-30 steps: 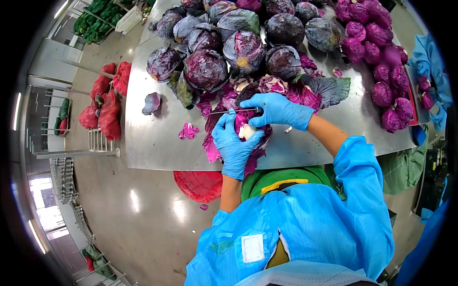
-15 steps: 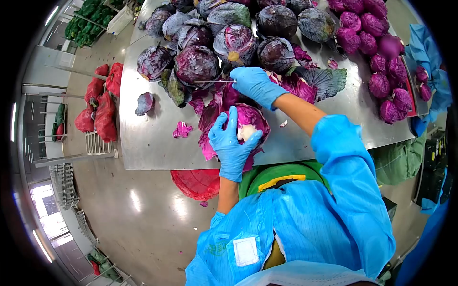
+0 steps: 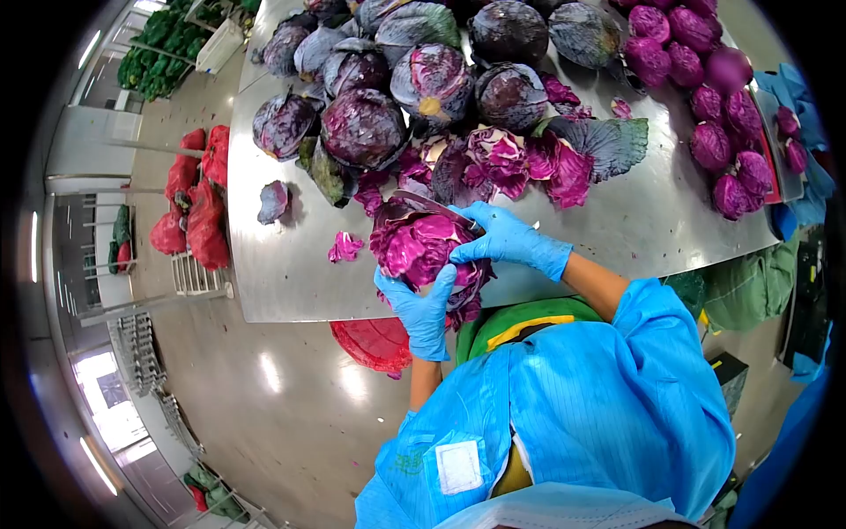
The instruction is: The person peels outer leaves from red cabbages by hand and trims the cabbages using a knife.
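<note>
A red cabbage [image 3: 412,242] with loose outer leaves sits at the front of the metal table, between my gloved hands. From its lower left side, my left hand [image 3: 418,310] grips it, thumb up and fingers partly hidden beneath. My right hand [image 3: 511,240] is closed around a knife [image 3: 441,210], whose blade lies along the cabbage's far edge; the thumb presses on the cabbage. Just behind lie peeled purple leaves [image 3: 502,159]. A small leaf scrap [image 3: 345,247] rests to the left.
Untrimmed dark cabbages [image 3: 363,128] are heaped across the back of the steel table [image 3: 300,286]. Trimmed bright purple cabbages [image 3: 709,145] are grouped at the right. Red sacks [image 3: 201,225] stand on the left, and a red round container [image 3: 374,344] is below the table's front edge.
My right hand has come back toward me with the knife, from above the leaf pile to the cabbage. The cabbage has been turned, so its pale cut base no longer shows.
</note>
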Demonstrator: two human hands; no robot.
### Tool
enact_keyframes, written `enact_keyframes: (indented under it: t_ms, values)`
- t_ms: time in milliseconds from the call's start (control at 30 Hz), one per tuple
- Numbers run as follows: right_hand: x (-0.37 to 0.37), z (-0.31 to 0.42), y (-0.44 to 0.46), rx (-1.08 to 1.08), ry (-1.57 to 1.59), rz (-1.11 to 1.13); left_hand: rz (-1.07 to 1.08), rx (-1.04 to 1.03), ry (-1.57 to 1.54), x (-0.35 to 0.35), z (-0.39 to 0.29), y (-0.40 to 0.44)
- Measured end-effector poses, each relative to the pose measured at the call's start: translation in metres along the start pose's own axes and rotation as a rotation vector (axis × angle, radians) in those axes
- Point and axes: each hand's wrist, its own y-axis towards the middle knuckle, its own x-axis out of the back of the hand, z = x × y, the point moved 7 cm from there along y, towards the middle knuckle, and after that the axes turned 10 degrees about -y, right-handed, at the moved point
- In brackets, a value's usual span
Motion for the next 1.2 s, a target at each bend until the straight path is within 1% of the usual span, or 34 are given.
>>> enact_keyframes:
  t_ms: [33, 67, 133, 200, 267, 367, 400, 500, 533, 633, 667, 767, 800, 900, 933, 1033, 1067, 1167, 1200]
  values:
    - [0.002, 0.004, -0.002, 0.009, 0.004, -0.003, 0.055, 0.005, -0.06, -0.003, -0.006, 0.002]
    - [0.005, 0.002, -0.007, -0.036, 0.083, 0.033, 0.094, -0.046, 0.022, -0.002, 0.0, 0.007]
    - [0.009, -0.001, -0.011, -0.059, 0.139, 0.03, 0.151, -0.059, 0.074, -0.013, -0.008, 0.016]
    - [0.013, -0.003, -0.013, -0.131, 0.185, 0.075, 0.217, -0.046, 0.163, -0.023, -0.02, 0.023]
    - [0.019, -0.004, -0.017, -0.261, 0.229, 0.159, 0.2, -0.121, 0.215, -0.023, -0.015, 0.022]
    - [0.013, -0.017, -0.013, 0.194, 0.078, -0.33, 0.168, -0.21, 0.278, -0.026, -0.012, 0.02]
    - [0.014, -0.01, -0.019, 0.28, -0.034, -0.424, 0.151, -0.232, 0.299, -0.026, -0.013, 0.018]
    - [0.02, 0.015, -0.026, 0.124, -0.315, -0.307, 0.174, -0.436, 0.557, -0.036, -0.029, 0.014]
    - [0.019, 0.019, -0.026, 0.082, -0.383, -0.319, 0.164, -0.433, 0.548, -0.037, -0.031, 0.014]
    - [0.017, 0.016, -0.01, 0.227, -0.313, -0.501, 0.085, -0.361, 0.446, -0.037, -0.035, 0.016]
    - [0.019, 0.013, -0.002, 0.242, -0.231, -0.515, 0.082, -0.355, 0.461, -0.035, -0.029, 0.018]
    - [0.024, 0.013, 0.016, 0.113, -0.284, -0.393, 0.044, -0.394, 0.477, -0.036, -0.032, 0.015]
    - [0.025, 0.013, 0.018, 0.077, -0.251, -0.411, 0.023, -0.411, 0.542, -0.036, -0.032, 0.015]
    - [0.028, 0.011, 0.032, 0.041, -0.336, -0.368, -0.037, -0.458, 0.738, -0.031, -0.026, 0.007]
    - [0.03, 0.014, 0.038, 0.058, -0.351, -0.368, -0.07, -0.386, 0.667, -0.027, -0.024, 0.006]
    - [0.026, 0.02, 0.037, 0.101, -0.361, -0.377, -0.083, -0.455, 0.623, -0.019, -0.021, 0.002]
    - [0.025, 0.018, 0.036, 0.06, -0.339, -0.364, -0.038, -0.451, 0.624, -0.021, -0.02, -0.002]
    - [0.038, -0.035, 0.063, -0.14, -0.127, -0.458, 0.006, -0.608, 0.682, -0.032, -0.03, -0.036]
    - [0.025, -0.031, 0.066, 0.161, -0.533, -0.409, 0.015, -0.621, 0.673, -0.03, -0.027, -0.045]
